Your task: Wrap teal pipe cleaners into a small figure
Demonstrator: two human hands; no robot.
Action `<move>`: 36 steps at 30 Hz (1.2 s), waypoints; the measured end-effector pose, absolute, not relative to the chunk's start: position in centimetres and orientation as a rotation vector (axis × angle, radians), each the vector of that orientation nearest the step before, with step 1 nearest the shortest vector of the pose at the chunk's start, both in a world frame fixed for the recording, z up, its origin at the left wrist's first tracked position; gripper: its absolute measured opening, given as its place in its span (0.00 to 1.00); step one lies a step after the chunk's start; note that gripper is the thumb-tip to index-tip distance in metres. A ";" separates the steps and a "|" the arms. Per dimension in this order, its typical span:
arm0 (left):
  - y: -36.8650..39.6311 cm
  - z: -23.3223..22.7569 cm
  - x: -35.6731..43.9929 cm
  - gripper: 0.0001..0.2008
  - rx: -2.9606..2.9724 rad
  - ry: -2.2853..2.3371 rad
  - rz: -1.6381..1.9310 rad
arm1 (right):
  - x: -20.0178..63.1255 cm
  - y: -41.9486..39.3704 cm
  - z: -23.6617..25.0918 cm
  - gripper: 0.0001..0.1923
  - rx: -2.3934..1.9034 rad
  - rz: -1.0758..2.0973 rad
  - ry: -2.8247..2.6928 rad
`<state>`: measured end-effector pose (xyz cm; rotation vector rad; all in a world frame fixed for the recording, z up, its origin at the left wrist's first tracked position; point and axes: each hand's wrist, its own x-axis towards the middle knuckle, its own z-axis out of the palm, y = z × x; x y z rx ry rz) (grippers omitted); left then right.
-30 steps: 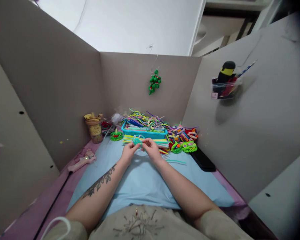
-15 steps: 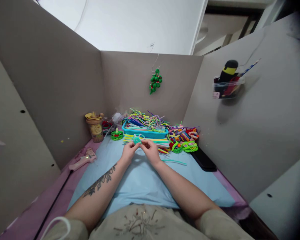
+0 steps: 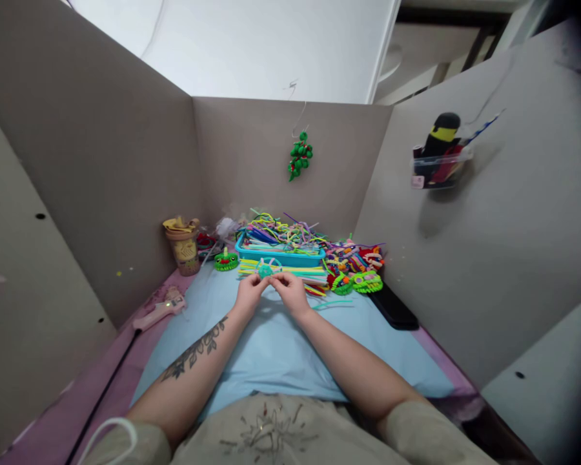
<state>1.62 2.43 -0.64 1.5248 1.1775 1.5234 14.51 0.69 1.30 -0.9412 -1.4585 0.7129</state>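
My left hand (image 3: 248, 294) and my right hand (image 3: 289, 290) meet over a light blue mat (image 3: 271, 352). Between their fingertips they pinch a small teal pipe-cleaner piece (image 3: 265, 268), coiled into a round shape with a thin loop on top. Just behind the hands lies a flat row of coloured pipe cleaners (image 3: 290, 274) and a blue tray (image 3: 281, 255) heaped with more. A loose teal pipe cleaner (image 3: 332, 303) lies right of my right hand.
Finished green pipe-cleaner pieces (image 3: 357, 281) and a small green one (image 3: 226, 261) lie beside the tray. A pink glue gun (image 3: 160, 311) with a black cord rests at left, a yellow cup (image 3: 181, 244) behind it. A black phone (image 3: 394, 309) lies at right. Grey partitions enclose three sides.
Both hands and the teal piece have shifted slightly away from me. My fingers have closed a little tighter around it.
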 end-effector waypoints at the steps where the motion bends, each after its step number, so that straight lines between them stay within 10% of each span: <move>1: 2.4 -0.6 1.6 0.20 1.526 1.178 1.524 | 14.5 0.7 1.3 0.11 -0.939 0.751 -1.442; 15: 1.9 0.3 1.6 0.16 1.738 1.260 1.558 | 14.9 2.0 0.6 0.20 -0.894 1.323 -1.217; 36: 1.5 0.5 1.5 0.16 1.829 1.276 1.598 | 15.7 1.7 1.3 0.12 -0.899 1.247 -1.421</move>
